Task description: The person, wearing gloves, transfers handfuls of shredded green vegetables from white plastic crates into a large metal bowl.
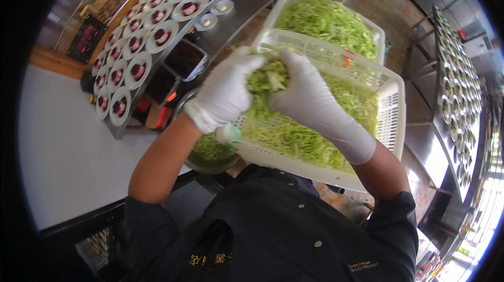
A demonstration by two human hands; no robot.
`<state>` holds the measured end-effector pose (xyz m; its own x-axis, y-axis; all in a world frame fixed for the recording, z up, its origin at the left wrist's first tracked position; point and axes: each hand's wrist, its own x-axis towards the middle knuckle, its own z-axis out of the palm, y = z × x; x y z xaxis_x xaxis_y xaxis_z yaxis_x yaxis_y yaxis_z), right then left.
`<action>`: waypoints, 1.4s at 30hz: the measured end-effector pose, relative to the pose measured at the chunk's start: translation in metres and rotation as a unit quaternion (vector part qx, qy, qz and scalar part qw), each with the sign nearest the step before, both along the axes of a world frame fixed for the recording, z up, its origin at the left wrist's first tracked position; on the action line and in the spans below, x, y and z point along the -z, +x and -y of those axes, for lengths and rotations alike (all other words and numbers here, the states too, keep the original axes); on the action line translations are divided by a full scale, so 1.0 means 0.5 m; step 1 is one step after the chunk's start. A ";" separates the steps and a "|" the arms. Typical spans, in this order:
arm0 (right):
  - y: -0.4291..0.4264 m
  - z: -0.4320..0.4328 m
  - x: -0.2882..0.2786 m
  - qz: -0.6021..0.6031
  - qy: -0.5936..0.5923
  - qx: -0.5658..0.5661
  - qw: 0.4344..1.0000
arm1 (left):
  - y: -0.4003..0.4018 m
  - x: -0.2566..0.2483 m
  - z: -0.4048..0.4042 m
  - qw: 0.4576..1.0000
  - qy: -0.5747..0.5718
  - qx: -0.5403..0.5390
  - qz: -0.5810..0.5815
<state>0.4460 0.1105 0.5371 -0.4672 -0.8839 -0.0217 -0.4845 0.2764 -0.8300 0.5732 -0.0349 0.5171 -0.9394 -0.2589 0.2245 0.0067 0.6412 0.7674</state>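
Observation:
Both my hands wear thin white gloves and meet over a white perforated plastic basket (pixel 391 81). My left hand (pixel 228 87) grips one side of a bunch of pale green frisée-like leafy greens (pixel 271 79). On the other side my right hand (pixel 305 87) holds the same bunch, thumbs close together at its top. Loose shredded greens (pixel 299 144) cover much of the basket floor below. My gloves and forearms hide part of the basket's contents. Beneath my left wrist, something white and green (pixel 230 135) sits at the basket's near left corner, too blurred to name.
A second white basket (pixel 380 39) heaped with greens stands beyond. A metal bowl (pixel 208 167) of fine sprouts is at left. Several plates (pixel 161 36) with dark-topped portions line a steel shelf. On the right, a steel table (pixel 453 140) carries rows of small dishes.

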 end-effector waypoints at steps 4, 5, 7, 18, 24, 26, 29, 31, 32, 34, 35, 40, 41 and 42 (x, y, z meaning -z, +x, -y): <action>0.130 0.162 0.066 0.075 0.013 -0.123 0.989 | 0.192 0.035 0.118 0.991 -0.013 -0.108 0.075; 0.159 0.191 0.068 0.066 0.046 -0.165 0.983 | 0.240 0.054 0.152 0.984 -0.019 -0.128 0.120; 0.172 0.218 0.079 0.064 0.093 -0.220 0.969 | 0.318 0.101 0.207 0.954 -0.095 -0.134 0.249; -0.308 -0.267 0.214 -0.085 0.246 0.054 0.964 | 0.040 0.135 0.101 0.992 0.087 -0.018 0.093; -0.346 -0.344 0.382 -0.078 0.317 0.174 0.929 | -0.296 0.341 0.003 0.933 -0.188 0.004 0.306; -0.314 -0.278 0.382 -0.071 0.311 0.179 0.931 | -0.337 0.419 -0.024 0.924 -0.116 -0.104 0.350; -0.282 -0.195 0.309 -0.097 0.373 0.088 0.919 | -0.358 0.450 -0.111 0.931 -0.157 -0.168 0.284; -0.250 -0.192 0.349 -0.181 0.318 -0.010 0.931 | -0.346 0.452 -0.155 0.960 -0.162 -0.076 0.214; -0.228 -0.188 0.359 -0.184 0.295 -0.007 0.938 | -0.327 0.465 -0.157 0.976 -0.114 -0.041 0.183; -0.203 -0.210 0.361 -0.133 0.255 -0.033 0.957 | -0.298 0.452 -0.160 0.981 -0.064 0.065 0.171; -0.196 -0.227 0.329 -0.067 0.265 -0.076 0.959 | -0.270 0.415 -0.162 0.969 -0.063 0.137 0.195; -0.128 -0.349 0.241 -0.018 0.332 -0.233 0.914 | -0.143 0.302 -0.121 0.868 -0.077 0.375 0.315; -0.123 -0.362 0.220 -0.021 0.365 -0.228 0.902 | -0.131 0.272 -0.098 0.862 -0.085 0.363 0.343; -0.127 -0.374 0.203 -0.072 0.391 -0.180 0.900 | -0.122 0.246 -0.072 0.844 -0.137 0.338 0.393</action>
<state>0.3827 0.2977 0.4354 -0.2008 -0.7194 -0.6649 -0.7460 0.5523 -0.3722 0.5124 0.0013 0.3940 -0.7383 0.3556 -0.5731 -0.0014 0.8489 0.5285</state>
